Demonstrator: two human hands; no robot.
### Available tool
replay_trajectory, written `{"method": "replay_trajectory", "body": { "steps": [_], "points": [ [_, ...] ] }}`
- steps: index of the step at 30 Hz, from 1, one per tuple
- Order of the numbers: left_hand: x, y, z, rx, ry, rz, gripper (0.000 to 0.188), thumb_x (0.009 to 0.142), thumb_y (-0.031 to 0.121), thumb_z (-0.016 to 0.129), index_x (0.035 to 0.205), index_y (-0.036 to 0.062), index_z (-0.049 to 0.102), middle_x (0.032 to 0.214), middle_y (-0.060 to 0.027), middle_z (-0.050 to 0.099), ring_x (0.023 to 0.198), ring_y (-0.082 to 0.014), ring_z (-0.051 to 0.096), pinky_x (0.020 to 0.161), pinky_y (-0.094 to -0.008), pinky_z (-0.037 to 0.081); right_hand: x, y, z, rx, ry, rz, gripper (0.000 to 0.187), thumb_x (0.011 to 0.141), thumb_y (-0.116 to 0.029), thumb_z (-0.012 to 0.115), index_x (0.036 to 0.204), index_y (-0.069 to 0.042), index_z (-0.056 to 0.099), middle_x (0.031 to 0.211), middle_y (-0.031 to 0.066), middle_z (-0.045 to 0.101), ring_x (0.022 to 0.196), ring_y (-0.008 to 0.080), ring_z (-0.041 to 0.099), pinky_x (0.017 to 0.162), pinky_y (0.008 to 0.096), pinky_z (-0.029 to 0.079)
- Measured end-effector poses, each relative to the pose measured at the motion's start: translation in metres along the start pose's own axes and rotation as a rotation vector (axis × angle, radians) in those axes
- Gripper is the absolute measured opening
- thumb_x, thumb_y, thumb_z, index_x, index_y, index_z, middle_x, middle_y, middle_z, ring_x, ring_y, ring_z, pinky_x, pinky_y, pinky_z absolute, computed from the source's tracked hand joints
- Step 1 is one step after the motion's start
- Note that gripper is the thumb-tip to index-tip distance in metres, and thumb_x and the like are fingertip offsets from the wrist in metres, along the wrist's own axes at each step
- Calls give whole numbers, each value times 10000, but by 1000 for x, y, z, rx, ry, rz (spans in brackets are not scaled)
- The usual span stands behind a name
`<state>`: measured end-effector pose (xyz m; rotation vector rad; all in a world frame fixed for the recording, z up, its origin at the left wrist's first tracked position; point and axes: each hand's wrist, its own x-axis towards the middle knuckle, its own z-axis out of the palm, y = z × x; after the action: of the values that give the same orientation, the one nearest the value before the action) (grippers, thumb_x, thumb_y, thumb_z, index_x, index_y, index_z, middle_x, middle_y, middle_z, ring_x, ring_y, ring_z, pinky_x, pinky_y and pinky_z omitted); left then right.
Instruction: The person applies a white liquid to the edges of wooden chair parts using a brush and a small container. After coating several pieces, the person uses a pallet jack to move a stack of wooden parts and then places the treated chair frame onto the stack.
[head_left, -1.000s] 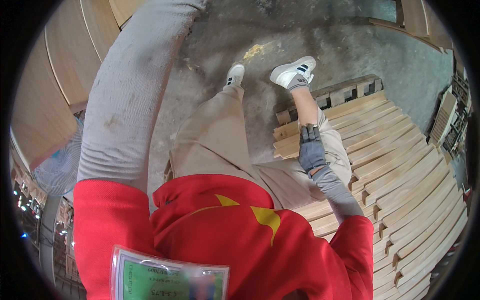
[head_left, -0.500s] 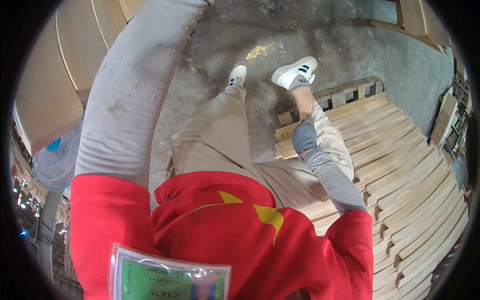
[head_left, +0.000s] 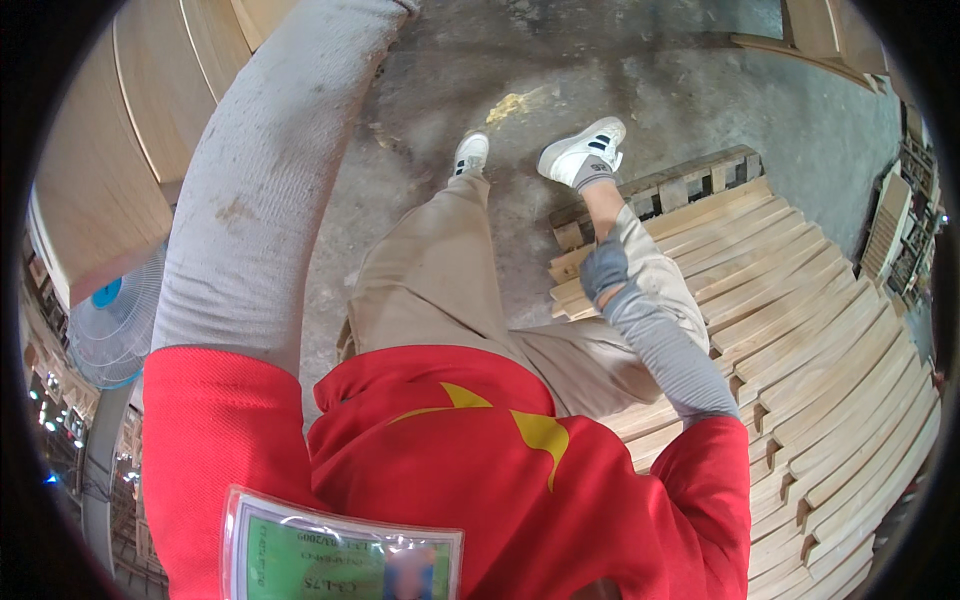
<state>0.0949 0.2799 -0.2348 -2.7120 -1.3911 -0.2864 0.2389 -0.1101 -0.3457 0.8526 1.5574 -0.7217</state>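
Note:
My right hand (head_left: pixel 606 270), in a grey glove, is closed at the shin of my raised right leg, against the beige trouser leg (head_left: pixel 655 262). Its fingers look curled on the cloth at the inner side, partly hidden by the hand itself. Above it, bare skin shows between the pushed-up hem and the grey sock (head_left: pixel 596 174). My left arm, in a whitish dusty sleeve (head_left: pixel 255 190), stretches up past the top edge, so the left hand is out of view.
Layered wooden boards (head_left: pixel 800 340) lie stacked at the right, beside a wooden pallet (head_left: pixel 680 185). Large wooden panels (head_left: pixel 95 220) and a blue-centred fan (head_left: pixel 115 325) stand at the left. Concrete floor (head_left: pixel 420 90) lies around my white shoes. More wooden pieces (head_left: pixel 820 40) are at the top right.
The view has shifted slightly. My right hand stays at the shin with barely any movement, and my left arm keeps its reach.

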Motion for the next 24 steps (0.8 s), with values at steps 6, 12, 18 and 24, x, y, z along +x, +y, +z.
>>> {"method": "replay_trajectory", "body": {
  "steps": [6,12,18,24],
  "points": [
    [-1,2,-10,-6,-74,-27,858,700,520,636,1387,110,327,1434,-182,307,1339,-346,265,1099,-501,168,9,56,-5,258,348,147,251,856,-233,460,879,-150,696,969,74,674,1012,243,587,834,477,401],
    [6,19,-6,-16,-86,-4,876,684,510,662,1388,115,320,1438,-180,299,1347,-350,245,1106,-490,162,-2,161,-11,882,1324,704,216,804,-173,559,1010,-122,597,856,137,606,783,326,588,681,430,455],
    [14,15,-8,70,-117,-48,895,681,506,675,1397,119,302,1451,-175,279,1354,-339,233,1114,-479,144,-72,124,-3,819,1337,562,290,816,-195,554,1089,-96,532,993,180,563,926,357,538,774,441,438],
    [32,5,29,142,-4,148,816,799,618,504,1434,168,260,1478,-139,250,1367,-322,213,1102,-476,156,-165,13,139,1195,1133,738,308,782,-193,595,1066,-74,577,1029,147,594,967,327,556,835,409,440]
  ]
}}
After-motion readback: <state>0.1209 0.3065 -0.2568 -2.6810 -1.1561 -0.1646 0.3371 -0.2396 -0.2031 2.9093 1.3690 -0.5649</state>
